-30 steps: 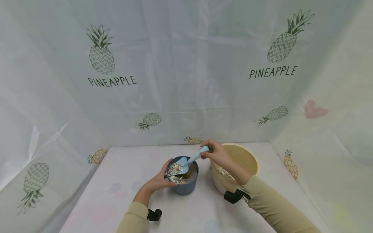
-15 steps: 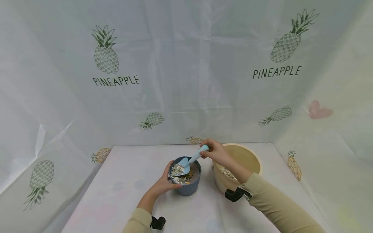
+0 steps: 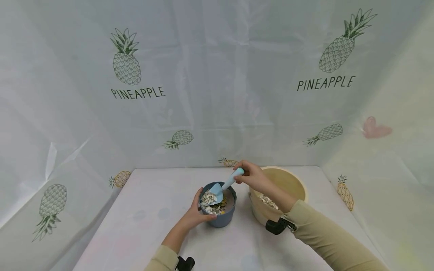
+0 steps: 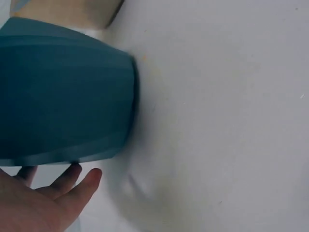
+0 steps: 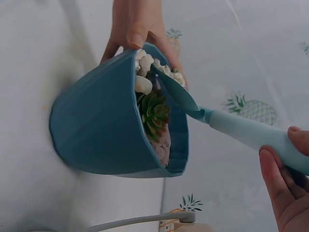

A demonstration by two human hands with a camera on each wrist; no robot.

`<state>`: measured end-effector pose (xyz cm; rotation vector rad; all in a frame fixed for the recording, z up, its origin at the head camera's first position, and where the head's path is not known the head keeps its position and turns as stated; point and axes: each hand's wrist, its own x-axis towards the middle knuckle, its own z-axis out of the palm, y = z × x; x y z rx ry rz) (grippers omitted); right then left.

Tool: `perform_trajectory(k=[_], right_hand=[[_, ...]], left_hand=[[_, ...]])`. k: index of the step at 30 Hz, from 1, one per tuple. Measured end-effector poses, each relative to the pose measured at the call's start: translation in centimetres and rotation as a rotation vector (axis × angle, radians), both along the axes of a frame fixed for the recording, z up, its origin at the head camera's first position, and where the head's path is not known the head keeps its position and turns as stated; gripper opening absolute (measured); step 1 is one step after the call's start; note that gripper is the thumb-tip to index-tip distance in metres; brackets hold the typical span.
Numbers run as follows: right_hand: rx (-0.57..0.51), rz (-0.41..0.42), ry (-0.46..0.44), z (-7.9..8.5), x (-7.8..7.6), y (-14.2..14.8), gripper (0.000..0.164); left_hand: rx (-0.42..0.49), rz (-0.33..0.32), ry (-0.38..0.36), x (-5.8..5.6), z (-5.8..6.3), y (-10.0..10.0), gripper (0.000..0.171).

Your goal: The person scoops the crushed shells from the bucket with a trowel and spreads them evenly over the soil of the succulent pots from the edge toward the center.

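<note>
Left hand grips the pot, likely steadying it, toward the desk's far edge; right hand pinches the scoop.

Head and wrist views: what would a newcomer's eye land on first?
First, the light blue scoop slants from the right grip into the blue pot, its blade against pale stones. The green succulent in that pot stands out in the right wrist view. Behind, big pineapple drawings dot the backdrop.
</note>
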<state>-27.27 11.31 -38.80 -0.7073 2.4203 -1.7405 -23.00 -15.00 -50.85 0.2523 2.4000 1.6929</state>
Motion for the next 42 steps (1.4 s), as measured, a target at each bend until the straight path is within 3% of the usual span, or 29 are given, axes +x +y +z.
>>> perform_trajectory(k=[9, 21, 24, 27, 31, 42], right_hand=[[-0.002, -0.004, 0.038, -0.1, 0.4, -0.1, 0.024], [0.04, 0.009, 0.178, -0.6, 0.4, -1.0, 0.031], [0.062, 0.003, 0.197, 0.5, 1.3, -1.5, 0.03], [0.075, -0.008, 0.206, 0.7, 1.3, -1.8, 0.031], [0.076, -0.02, 0.207, -0.6, 0.1, -1.7, 0.035], [0.09, -0.061, 0.247, -0.5, -0.2, -1.4, 0.03]], left_hand=[[-0.101, -0.047, 0.01, -1.1, 0.1, -0.5, 0.124], [-0.058, -0.043, -0.022, -0.7, 0.4, -0.4, 0.118], [-0.054, -0.038, -0.027, -0.8, 0.3, -0.4, 0.118], [-0.048, -0.037, -0.027, -0.8, 0.2, -0.4, 0.118], [-0.043, -0.044, -0.023, -0.8, 0.3, -0.4, 0.118], [-0.039, -0.042, -0.012, -0.8, 0.1, -0.3, 0.118]])
